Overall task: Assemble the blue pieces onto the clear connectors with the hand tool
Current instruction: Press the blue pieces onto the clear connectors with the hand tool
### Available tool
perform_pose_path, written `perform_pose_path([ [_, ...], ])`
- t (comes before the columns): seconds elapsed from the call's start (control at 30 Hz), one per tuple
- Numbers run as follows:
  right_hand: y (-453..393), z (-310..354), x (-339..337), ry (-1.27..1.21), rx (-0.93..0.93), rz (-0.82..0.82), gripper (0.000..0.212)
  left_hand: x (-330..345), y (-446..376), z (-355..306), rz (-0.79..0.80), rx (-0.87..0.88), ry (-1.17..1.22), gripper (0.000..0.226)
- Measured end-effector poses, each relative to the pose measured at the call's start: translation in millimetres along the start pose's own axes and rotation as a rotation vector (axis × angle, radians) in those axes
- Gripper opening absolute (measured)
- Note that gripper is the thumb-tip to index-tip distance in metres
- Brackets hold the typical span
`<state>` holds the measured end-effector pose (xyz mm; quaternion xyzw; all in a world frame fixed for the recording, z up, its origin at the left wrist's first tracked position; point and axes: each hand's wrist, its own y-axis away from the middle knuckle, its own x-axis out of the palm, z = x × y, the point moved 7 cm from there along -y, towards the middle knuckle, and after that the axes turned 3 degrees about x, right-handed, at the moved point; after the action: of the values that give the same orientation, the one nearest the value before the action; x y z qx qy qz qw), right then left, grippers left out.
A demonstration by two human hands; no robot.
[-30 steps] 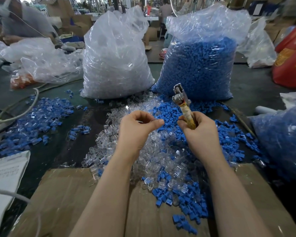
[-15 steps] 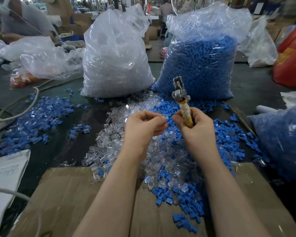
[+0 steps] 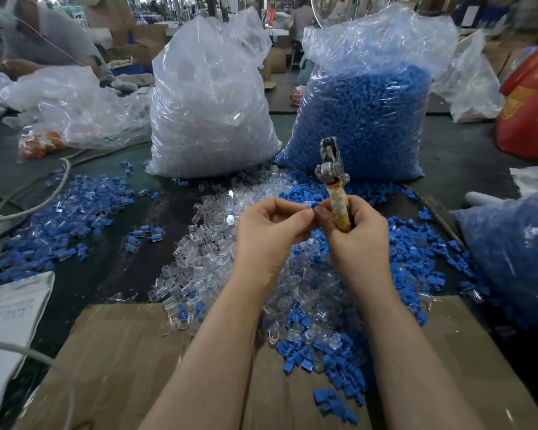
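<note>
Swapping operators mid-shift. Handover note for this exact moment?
Right hand grips the hand tool by its wrapped handle, metal head up.
Left hand pinches a small clear piece at its fingertips, against the right thumb; details too small to tell.
Loose clear connectors and blue pieces lie heaped below the hands, with the full clear bag and blue bag behind.
Done: a pile of assembled pieces at far left.
Left: the heaps and both bags.
</note>
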<state>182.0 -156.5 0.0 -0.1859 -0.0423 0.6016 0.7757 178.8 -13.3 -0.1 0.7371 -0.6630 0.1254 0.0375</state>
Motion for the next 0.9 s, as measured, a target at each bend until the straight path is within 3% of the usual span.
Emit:
perform_pose_path([
  [0.2,-1.1,-0.1,0.1,0.016,-0.002,0.008,0.01,0.0,-2.4,-3.1,-0.046,0.103,-0.177,0.014],
  [0.9,-1.0,-1.2,8.1,0.025,0.055,0.115,0.004,-8.1,-3.3,-5.3,-0.115,0.213,-0.297,0.02],
])
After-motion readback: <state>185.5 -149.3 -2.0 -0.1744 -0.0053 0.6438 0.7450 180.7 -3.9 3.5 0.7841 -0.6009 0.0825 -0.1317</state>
